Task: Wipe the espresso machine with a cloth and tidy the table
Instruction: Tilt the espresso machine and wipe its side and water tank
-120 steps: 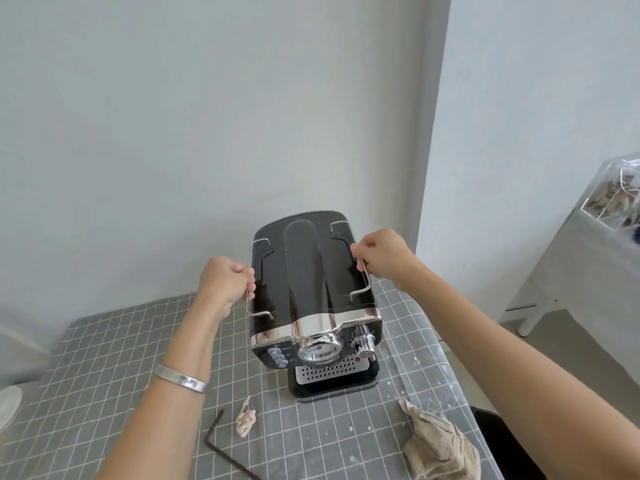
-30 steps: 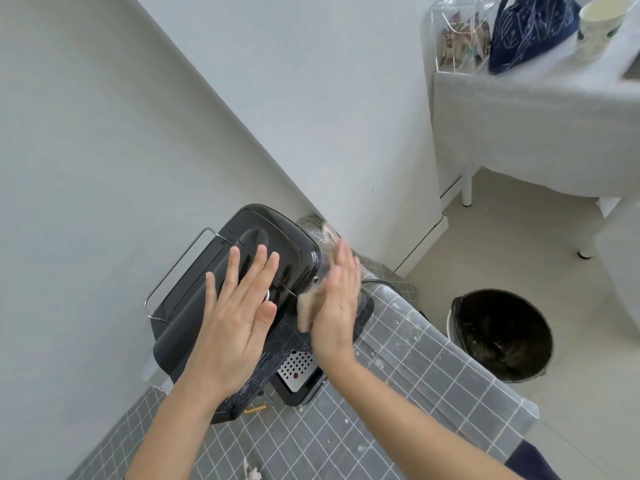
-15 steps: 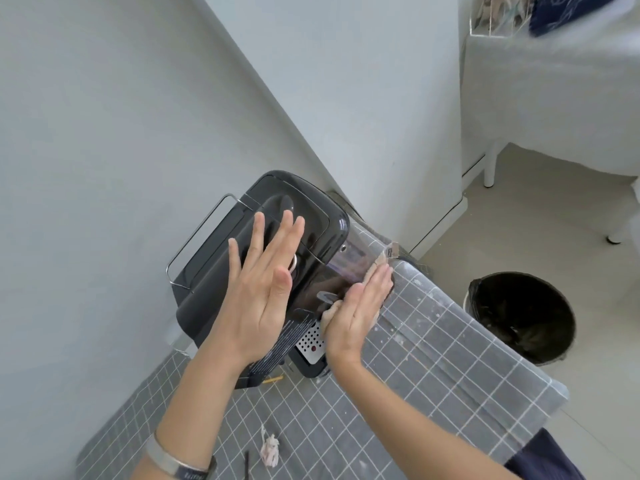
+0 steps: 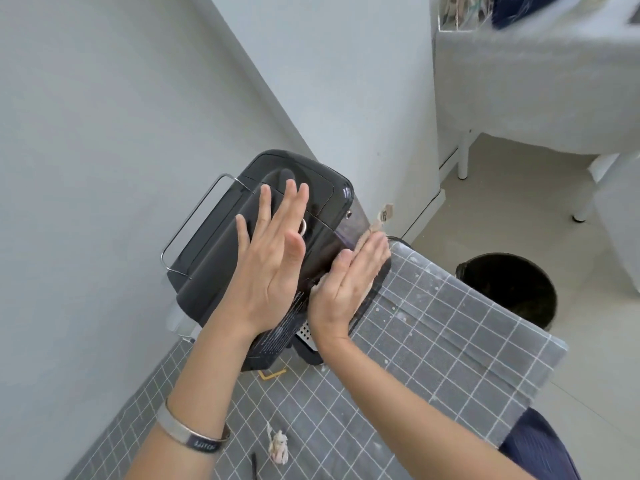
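Observation:
The black espresso machine [image 4: 221, 247] stands on the grey checked table [image 4: 433, 341] near the wall corner, wire rails along its top. My left hand [image 4: 273, 261] lies flat on the machine's top, fingers spread. My right hand [image 4: 349, 282] presses a beige cloth [image 4: 372, 226] flat against the machine's right side; only the cloth's edge and its tag show past my fingertips.
A small crumpled scrap [image 4: 278, 446] and a dark hex key [image 4: 254, 467] lie on the table near me. A yellow clip [image 4: 273, 374] lies by the machine's base. A black bin [image 4: 509, 289] stands on the floor right of the table. Beyond it is a white-draped table [image 4: 536, 81].
Since four seconds ago my hands left the wire rails and my right hand took up the cloth. In the last second the cloth hand slid down and forward along the machine's right side.

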Demonstrator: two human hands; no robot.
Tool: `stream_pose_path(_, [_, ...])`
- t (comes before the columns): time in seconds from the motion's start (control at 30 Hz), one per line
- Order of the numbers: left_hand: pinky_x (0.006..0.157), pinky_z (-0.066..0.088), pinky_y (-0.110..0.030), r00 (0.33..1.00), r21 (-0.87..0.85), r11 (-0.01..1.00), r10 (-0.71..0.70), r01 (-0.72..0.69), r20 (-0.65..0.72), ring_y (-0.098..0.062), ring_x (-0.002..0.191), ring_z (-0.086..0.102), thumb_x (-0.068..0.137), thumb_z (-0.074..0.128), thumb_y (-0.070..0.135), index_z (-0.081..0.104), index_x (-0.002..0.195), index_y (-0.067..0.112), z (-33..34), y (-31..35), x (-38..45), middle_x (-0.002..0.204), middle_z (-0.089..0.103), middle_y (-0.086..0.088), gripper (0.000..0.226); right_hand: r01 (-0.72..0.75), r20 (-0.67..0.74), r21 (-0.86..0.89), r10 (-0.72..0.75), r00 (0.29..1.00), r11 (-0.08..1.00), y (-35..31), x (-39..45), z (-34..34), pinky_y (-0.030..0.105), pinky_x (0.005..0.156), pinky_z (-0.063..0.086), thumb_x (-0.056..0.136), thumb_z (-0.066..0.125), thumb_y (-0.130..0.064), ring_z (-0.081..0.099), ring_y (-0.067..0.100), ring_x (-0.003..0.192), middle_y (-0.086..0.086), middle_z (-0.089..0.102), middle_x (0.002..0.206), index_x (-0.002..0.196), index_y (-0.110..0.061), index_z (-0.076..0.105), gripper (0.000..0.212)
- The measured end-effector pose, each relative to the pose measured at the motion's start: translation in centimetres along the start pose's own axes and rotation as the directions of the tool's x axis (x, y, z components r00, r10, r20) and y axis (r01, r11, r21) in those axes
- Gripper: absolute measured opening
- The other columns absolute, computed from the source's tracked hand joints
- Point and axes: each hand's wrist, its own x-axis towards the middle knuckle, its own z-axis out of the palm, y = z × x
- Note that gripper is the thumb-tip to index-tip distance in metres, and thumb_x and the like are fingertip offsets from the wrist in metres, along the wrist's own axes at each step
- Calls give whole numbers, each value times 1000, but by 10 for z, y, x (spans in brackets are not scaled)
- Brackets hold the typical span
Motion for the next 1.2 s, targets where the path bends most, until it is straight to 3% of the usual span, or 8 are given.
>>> stream_pose_path(0.2, [116, -20, -46, 1000, -18, 1000, 4, -4, 18, 1, 143, -23, 73, -12, 78, 4, 151, 35, 0, 0, 2, 160, -4, 19, 90, 142, 27, 34, -143, 989, 989, -28, 28, 4, 27, 121, -6, 102, 22, -33, -7, 9, 150, -1, 6, 164, 154, -16, 12, 56])
stream_pose_path(0.33, [116, -21, -45, 1000, -21, 1000, 3, -2, 17, 2, 143, -23, 73, -12, 78, 5, 151, 36, 0, 2, 0, 160, -3, 19, 91, -12, 37, -25, 13, 999, 1000, 19, 49, -5, 29, 122, -2, 100, 13, -40, 0, 6, 149, -6, 14, 162, 153, -20, 19, 58])
stream_pose_path(0.5, [116, -20, -47, 1000, -20, 1000, -8, 9, 18, 3, 143, -22, 73, -13, 77, 5, 151, 37, 0, 2, 0, 160, -3, 21, 89, -223, 0, -11, 223, 975, 975, 39, 6, -5, 42, 122, -3, 95, 9, -50, -13, 7, 148, -5, -4, 164, 155, -19, 1, 68])
stream_pose_path(0.63, [116, -20, -46, 1000, -27, 1000, -5, 5, 15, 4, 143, -22, 73, -12, 78, 4, 151, 38, 0, 2, 0, 159, -3, 23, 89, 6, 110, 53, -12, 994, 999, -13, -24, 1, 21, 116, -18, 100, 17, -35, -23, -1, 144, -8, -17, 162, 154, -20, -6, 60])
stream_pose_path(0.77, [116, -20, -46, 1000, -9, 1000, -1, 1, 28, 3, 143, -21, 72, -13, 79, 4, 151, 37, 0, 3, 1, 159, -2, 22, 90, 146, 72, 30, -148, 986, 989, -13, 19, -1, 29, 121, -8, 102, 19, -31, -10, 4, 148, -5, 0, 164, 155, -18, 7, 56])
stream_pose_path(0.87, [116, -20, -46, 1000, -6, 1000, 1, -1, 27, 3, 143, -21, 74, -11, 78, 5, 151, 37, 0, 2, 1, 159, -2, 22, 89, 41, 64, -46, -38, 997, 998, 37, 49, -8, 36, 123, -1, 101, 15, -36, -2, 1, 148, -8, 11, 163, 154, -22, 15, 55])
stream_pose_path(1.07, [117, -18, -47, 999, 6, 1000, -2, 2, 43, 3, 144, -20, 74, -11, 78, 2, 151, 38, 0, 3, 0, 158, -3, 25, 87, -281, 115, -88, 290, 950, 956, 87, -1, -18, 45, 121, -6, 94, 5, -52, -28, 0, 142, -15, -26, 156, 145, -38, -16, 57])
stream_pose_path(1.2, [117, -18, -46, 999, 2, 1000, 17, -17, 51, 2, 144, -20, 76, -10, 77, 1, 151, 37, -1, 2, 0, 158, -4, 25, 86, -109, 164, 4, 107, 981, 994, 45, -19, -14, 31, 119, -17, 94, 5, -59, -25, 0, 144, -15, -24, 159, 151, -32, -12, 65])
